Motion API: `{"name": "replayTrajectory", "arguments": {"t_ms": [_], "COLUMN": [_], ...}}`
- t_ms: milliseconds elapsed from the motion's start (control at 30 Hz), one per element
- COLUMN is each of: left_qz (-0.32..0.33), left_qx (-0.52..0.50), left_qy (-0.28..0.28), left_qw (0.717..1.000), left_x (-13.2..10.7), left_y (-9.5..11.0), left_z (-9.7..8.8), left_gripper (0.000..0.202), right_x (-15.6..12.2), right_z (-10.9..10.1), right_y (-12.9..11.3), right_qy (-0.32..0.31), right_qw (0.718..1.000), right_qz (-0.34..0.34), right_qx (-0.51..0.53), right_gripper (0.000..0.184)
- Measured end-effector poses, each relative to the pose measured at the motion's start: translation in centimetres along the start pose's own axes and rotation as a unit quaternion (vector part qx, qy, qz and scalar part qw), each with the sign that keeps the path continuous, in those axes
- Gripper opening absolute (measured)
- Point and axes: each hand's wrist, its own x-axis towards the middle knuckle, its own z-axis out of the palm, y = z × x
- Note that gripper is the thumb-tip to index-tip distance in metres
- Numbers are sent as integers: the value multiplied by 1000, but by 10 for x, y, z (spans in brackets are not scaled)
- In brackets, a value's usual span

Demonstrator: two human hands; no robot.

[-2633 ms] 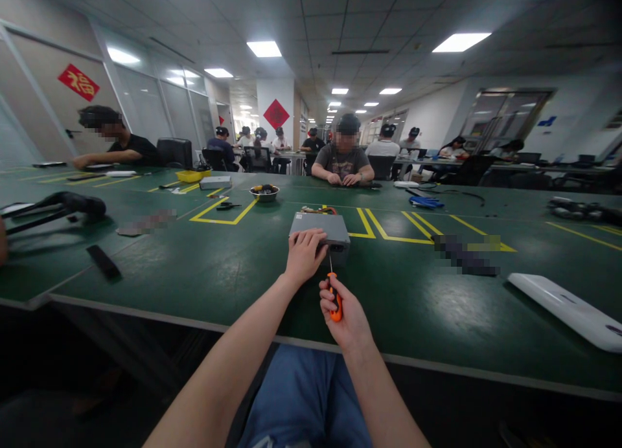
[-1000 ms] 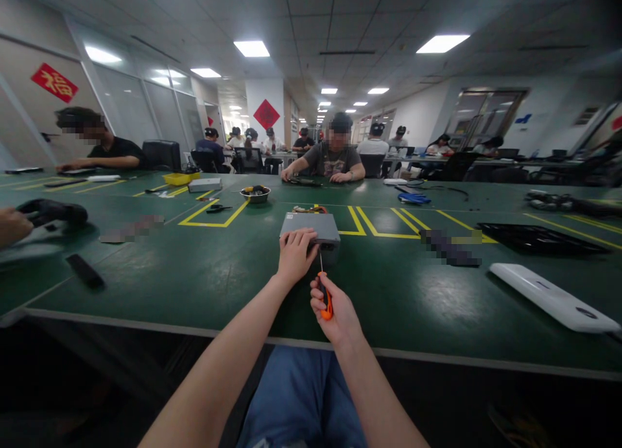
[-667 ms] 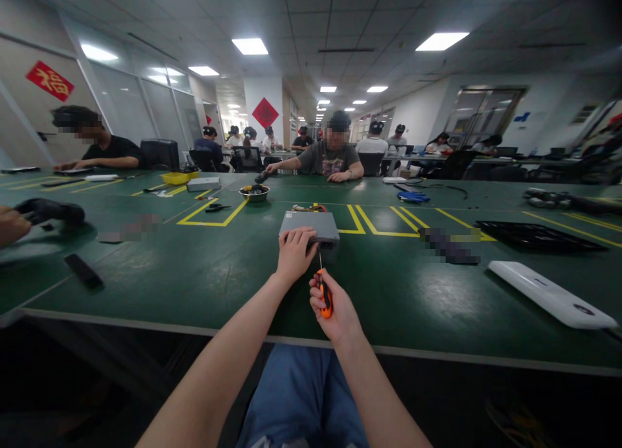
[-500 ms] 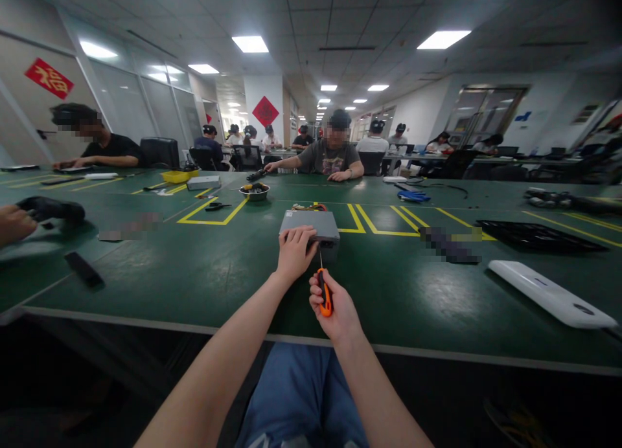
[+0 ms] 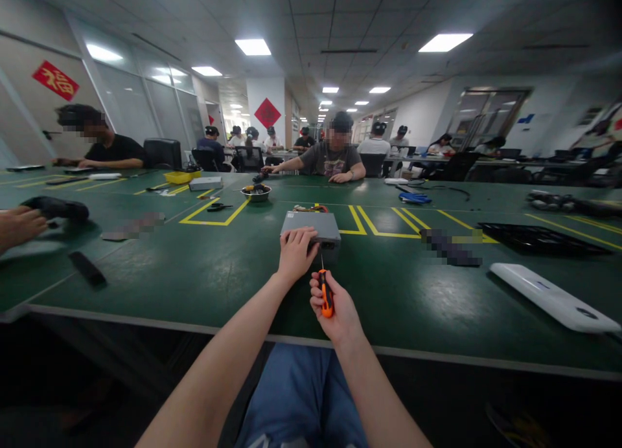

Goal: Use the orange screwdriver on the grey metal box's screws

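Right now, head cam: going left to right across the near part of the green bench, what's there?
black flat bar → left hand → orange-handled screwdriver in right hand → pixelated object → white plastic panel

**Colour key, work area**

Screwdriver handle (image 5: 326, 299): orange with black inlay. Metal housing (image 5: 310, 227): grey. Bench top (image 5: 155, 283): dark green, with yellow tape outlines (image 5: 214, 224). Long case (image 5: 549, 298): white. Wall diamond (image 5: 267, 112): red.
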Motion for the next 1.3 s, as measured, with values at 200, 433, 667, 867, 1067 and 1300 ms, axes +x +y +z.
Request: {"name": "replayTrajectory", "arguments": {"t_ms": [200,433,667,867,1067,1300], "left_qz": [2,3,3,4,6,7], "left_qx": [-1,0,3,0,5,-2], "left_qy": [-2,0,-7,-6,-6,0], "left_qw": [1000,1000,1000,1000,1000,1000], "left_x": [0,1,1,1,0,1], "left_y": [0,0,-1,0,0,0], "left_z": [0,0,-2,-4,-3,-3], "left_gripper": [22,21,21,21,21,21], "right_x": [2,-1,-6,-13,-12,-13], "right_z": [-1,2,-3,-14,-13,-9], "right_y": [1,0,-8,-27,-30,-28], "right_qy": [14,3,-5,11,23,61], "right_qw": [1000,1000,1000,1000,1000,998], "right_qz": [-13,5,11,-2,0,-29], "right_qx": [1,-3,-10,-19,-19,-8], "right_gripper": [16,31,33,29,33,22]}}
